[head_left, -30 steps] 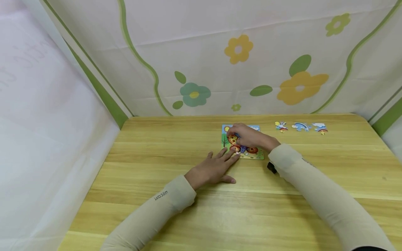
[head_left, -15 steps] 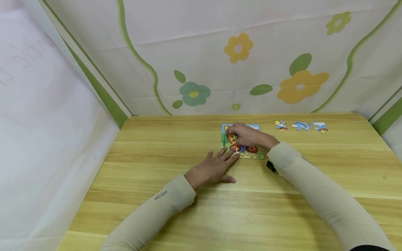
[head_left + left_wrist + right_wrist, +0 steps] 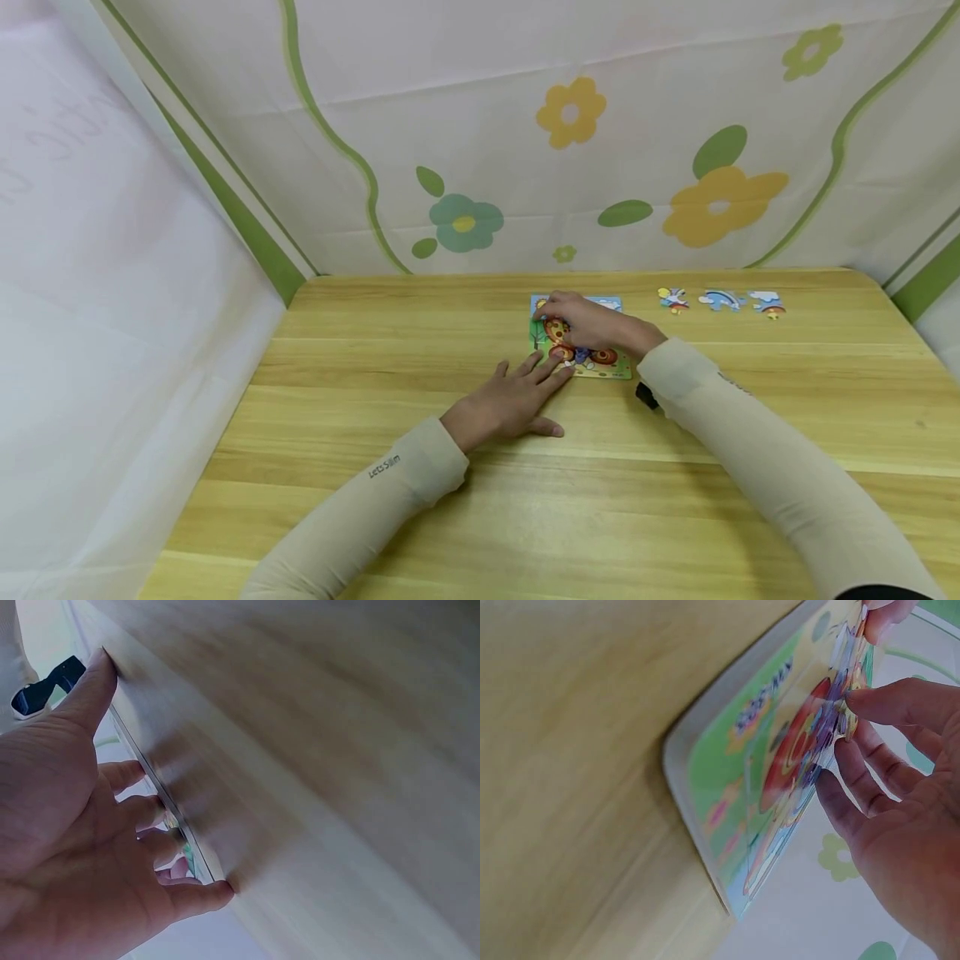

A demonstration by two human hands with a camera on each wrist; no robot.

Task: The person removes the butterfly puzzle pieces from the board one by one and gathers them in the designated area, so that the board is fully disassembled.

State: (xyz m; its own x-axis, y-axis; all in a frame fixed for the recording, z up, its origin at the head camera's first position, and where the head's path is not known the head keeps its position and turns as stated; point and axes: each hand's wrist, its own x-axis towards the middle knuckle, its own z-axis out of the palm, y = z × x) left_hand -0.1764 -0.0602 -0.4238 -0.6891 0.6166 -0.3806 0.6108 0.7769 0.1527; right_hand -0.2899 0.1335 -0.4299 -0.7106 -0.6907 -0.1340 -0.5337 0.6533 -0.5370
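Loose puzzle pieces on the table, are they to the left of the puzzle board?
No, the head view shows the loose puzzle pieces lying right of the puzzle board.

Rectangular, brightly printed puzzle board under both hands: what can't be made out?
- Head view: upper middle of the puzzle board, hidden by the right hand.
- Head view: dark lower-right mark, too small.
- Left wrist view: printed face, mostly behind the left hand.
- Right wrist view: whether that hand pinches a piece; blurred.

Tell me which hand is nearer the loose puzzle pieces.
Right. The right hand is over the puzzle board, left of the loose pieces; the left hand is farther, at the board's near edge.
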